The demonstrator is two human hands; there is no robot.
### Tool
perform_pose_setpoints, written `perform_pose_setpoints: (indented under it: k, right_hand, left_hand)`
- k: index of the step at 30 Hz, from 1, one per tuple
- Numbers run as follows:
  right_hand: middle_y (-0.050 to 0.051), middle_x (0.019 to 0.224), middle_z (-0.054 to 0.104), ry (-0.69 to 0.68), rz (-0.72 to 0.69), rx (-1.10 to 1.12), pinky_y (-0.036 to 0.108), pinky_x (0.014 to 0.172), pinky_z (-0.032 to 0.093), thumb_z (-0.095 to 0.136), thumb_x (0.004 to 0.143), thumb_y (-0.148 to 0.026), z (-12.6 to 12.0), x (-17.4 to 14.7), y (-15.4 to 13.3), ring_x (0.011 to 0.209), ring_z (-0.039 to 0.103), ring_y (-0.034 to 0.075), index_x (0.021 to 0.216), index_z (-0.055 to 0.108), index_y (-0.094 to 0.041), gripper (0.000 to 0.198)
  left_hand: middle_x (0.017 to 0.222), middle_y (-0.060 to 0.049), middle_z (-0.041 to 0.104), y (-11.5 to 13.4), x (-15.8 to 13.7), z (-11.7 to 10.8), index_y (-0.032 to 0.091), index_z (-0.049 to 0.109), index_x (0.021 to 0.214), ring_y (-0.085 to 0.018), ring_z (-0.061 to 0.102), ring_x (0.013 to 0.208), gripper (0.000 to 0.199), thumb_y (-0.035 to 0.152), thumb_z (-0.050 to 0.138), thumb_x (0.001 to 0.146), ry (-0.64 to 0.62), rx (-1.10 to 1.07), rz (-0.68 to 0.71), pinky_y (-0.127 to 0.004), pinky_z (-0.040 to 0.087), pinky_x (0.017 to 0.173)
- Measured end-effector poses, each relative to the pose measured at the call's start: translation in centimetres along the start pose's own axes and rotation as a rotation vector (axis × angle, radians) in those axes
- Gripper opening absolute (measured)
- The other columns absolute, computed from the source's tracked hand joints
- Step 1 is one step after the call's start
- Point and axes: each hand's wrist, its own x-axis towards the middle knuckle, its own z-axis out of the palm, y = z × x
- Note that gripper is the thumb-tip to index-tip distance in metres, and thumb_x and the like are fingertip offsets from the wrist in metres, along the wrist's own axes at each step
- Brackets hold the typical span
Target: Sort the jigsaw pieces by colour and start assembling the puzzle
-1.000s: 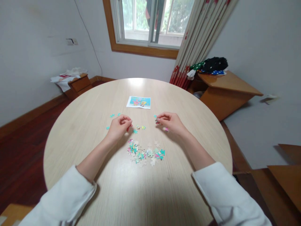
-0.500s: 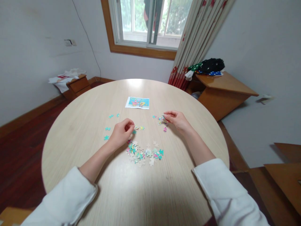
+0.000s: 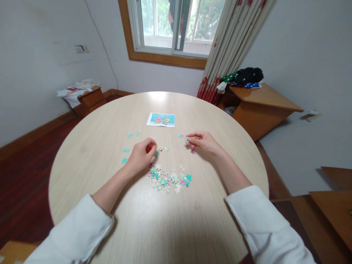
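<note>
My left hand (image 3: 143, 152) is closed in a pinch over the middle of the table, and whatever sits between its fingertips is too small to make out. Right beside those fingertips lie a teal puzzle piece (image 3: 157, 154) and a yellow puzzle piece (image 3: 166, 149). My right hand (image 3: 203, 142) is shut on a small cluster of puzzle pieces (image 3: 187, 140), partly hidden by the fingers. A pink puzzle piece (image 3: 193, 151) lies just under that hand, and a teal one (image 3: 180, 136) to its left. Closer to me spreads a loose pile of puzzle pieces (image 3: 174, 179), some showing pale backs.
A picture card (image 3: 161, 120) with cartoon figures lies toward the far side of the round table (image 3: 90, 139). Several teal puzzle pieces (image 3: 125, 150) are spaced out left of my left hand. Beyond the table's right edge stands a wooden cabinet (image 3: 255, 110) with cloths on top.
My right hand has shifted slightly left, its fingers now around the puzzle pieces that showed beside it. The left hand stays in place.
</note>
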Motion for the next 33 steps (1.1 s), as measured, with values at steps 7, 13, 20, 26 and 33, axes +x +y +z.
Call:
perform_pose_setpoints:
  k: [7,13,20,26,33]
  right_hand:
    - [0.006,0.062,0.067,-0.042,0.083,-0.045,0.021,0.041,0.042,0.07,0.068,-0.023,1.8,-0.7,-0.5,0.046,0.057,0.01,0.077,0.061,-0.013,0.016]
    - [0.003,0.055,0.063,-0.133,0.055,-0.206,0.019,0.045,0.037,0.065,0.069,-0.016,5.5,-1.4,0.4,0.051,0.057,0.01,0.064,0.058,-0.014,0.009]
    - [0.0,0.058,0.059,-0.096,-0.118,-0.55,0.023,0.051,0.035,0.063,0.069,-0.015,7.0,-1.7,0.7,0.053,0.051,0.01,0.065,0.057,-0.016,0.007]
    - [-0.001,0.059,0.056,-0.082,-0.167,-0.657,0.024,0.054,0.033,0.061,0.071,-0.015,7.2,-1.7,0.5,0.055,0.05,0.01,0.065,0.053,-0.017,0.011]
    - [-0.002,0.058,0.054,-0.099,-0.156,-0.667,0.023,0.054,0.032,0.061,0.072,-0.015,7.1,-1.8,0.4,0.054,0.048,0.01,0.064,0.05,-0.018,0.014]
  left_hand:
    - [0.062,0.001,0.055,-0.1,0.0,-0.1,0.019,0.052,0.075,-0.01,0.048,0.057,0.006,0.02,0.048,0.08,0.001,-0.004,-0.013,-0.025,0.037,0.056]
    - [0.062,0.002,0.054,0.3,0.0,-0.2,0.019,0.052,0.075,-0.01,0.048,0.057,0.006,0.022,0.049,0.079,0.003,0.007,-0.034,-0.024,0.037,0.056]
    - [0.062,0.001,0.056,0.3,0.1,-0.1,0.018,0.053,0.075,-0.01,0.048,0.057,0.006,0.021,0.049,0.079,0.008,0.021,-0.025,-0.024,0.038,0.056]
    - [0.061,0.001,0.055,0.4,0.2,-0.1,0.018,0.053,0.075,-0.01,0.048,0.056,0.006,0.02,0.049,0.079,0.007,0.032,-0.016,-0.024,0.038,0.056]
    - [0.063,0.001,0.056,0.4,0.1,-0.1,0.018,0.053,0.075,-0.01,0.049,0.058,0.007,0.021,0.049,0.079,-0.003,0.042,-0.025,-0.025,0.038,0.057]
